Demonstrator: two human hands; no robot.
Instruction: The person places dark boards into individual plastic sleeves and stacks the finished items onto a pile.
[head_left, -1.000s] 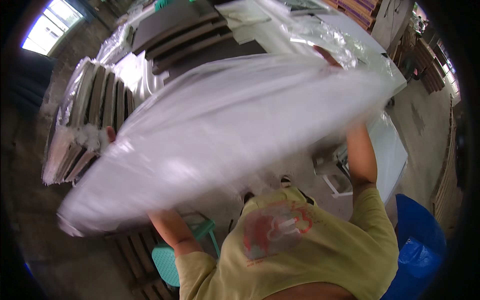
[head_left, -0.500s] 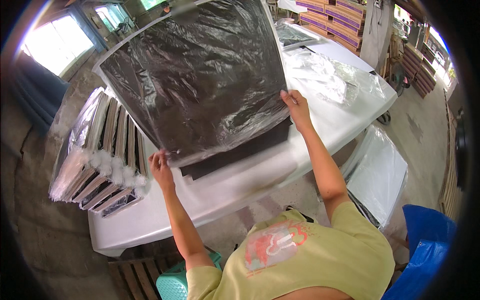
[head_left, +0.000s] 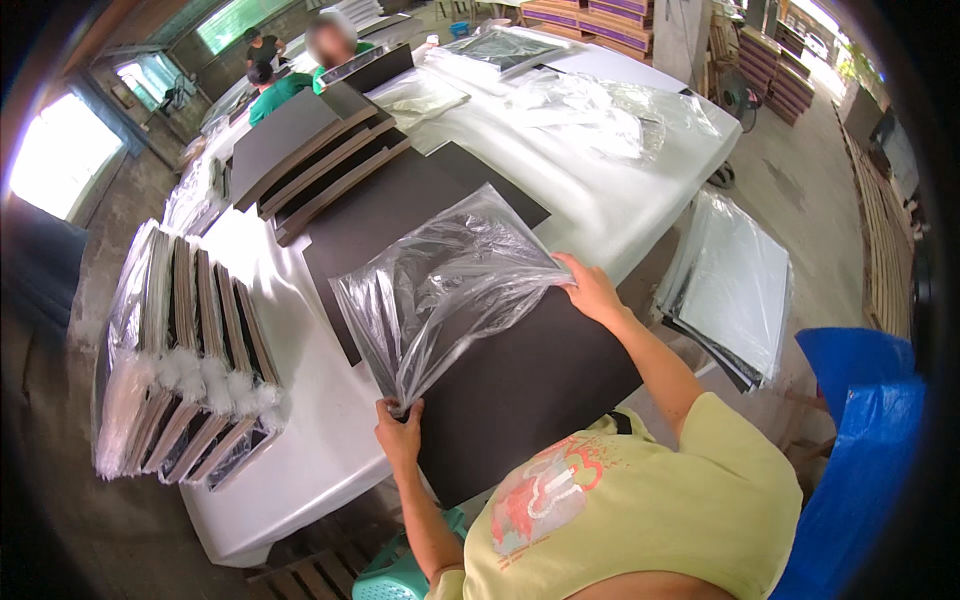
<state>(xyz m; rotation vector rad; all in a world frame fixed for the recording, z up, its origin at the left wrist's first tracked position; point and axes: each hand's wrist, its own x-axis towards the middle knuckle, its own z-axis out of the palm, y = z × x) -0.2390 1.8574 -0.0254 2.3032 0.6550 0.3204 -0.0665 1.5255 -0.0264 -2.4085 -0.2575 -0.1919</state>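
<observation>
with our left hand (head_left: 399, 434) and right hand (head_left: 592, 290) we pinch the clear plastic bag (head_left: 440, 285) stretched between them; the dark board (head_left: 530, 390) shows bodyward of both, its near edge slanting away rightward, left hand nearer us.

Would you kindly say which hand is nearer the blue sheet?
Right: the right hand is left of the blue sheet; the left hand is farther left, across the clear plastic.

Blue tarp (head_left: 870, 450), green stool (head_left: 398, 578), stacked cartons (head_left: 600, 32), 3 co-workers (head_left: 280, 97)
</observation>
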